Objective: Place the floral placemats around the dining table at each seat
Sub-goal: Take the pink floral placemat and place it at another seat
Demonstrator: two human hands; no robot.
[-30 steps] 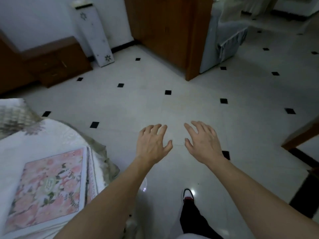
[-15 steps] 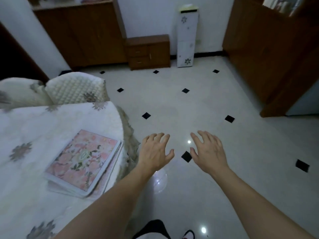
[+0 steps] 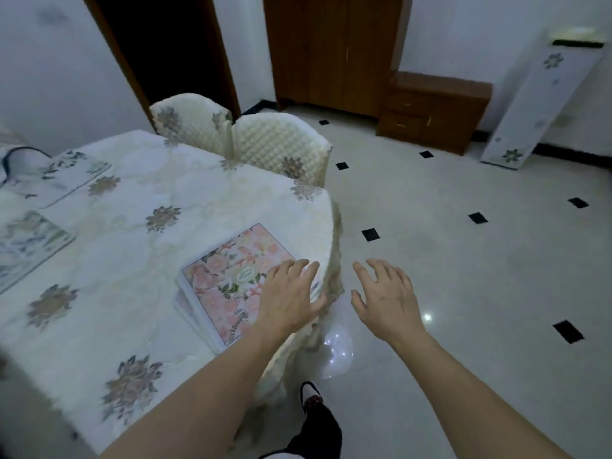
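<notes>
Change: half a second ago both hands hung over the floor to the right of the table; now the left hand [image 3: 288,296] lies over the pink stack, and more of the tabletop shows, with two pale mats at its far left.
Leg and shoe [image 3: 311,395]: a dark trouser leg and one shoe on the tiles, beside the table's skirt.
Left hand: palm down, fingers straight and spread, gripping nothing; it covers the stack's right corner, and I cannot tell whether it touches.
Right hand [image 3: 387,299]: loose and spread, holding nothing, past the table edge and over the floor.
Pink floral placemats [image 3: 228,276]: a stack of several, lying flat at the table's right edge with lower edges peeping out beneath the top one.
Table [image 3: 132,260]: covered with a cream cloth with flower motifs.
Pale placemats: one [image 3: 23,243] at the left edge, another [image 3: 63,177] farther back, well apart from the stack.
Chairs: two with quilted cream covers [image 3: 281,150] [image 3: 195,120], side by side at the far edge.
Floor [image 3: 463,276]: white tiles with small black diamonds.
Low cabinet [image 3: 433,114]: wooden, drawers closed, contents hidden.
Tall cupboard [image 3: 334,51]: doors closed, against the back wall.
White panel [image 3: 543,104]: leaning on the wall at far right.
</notes>
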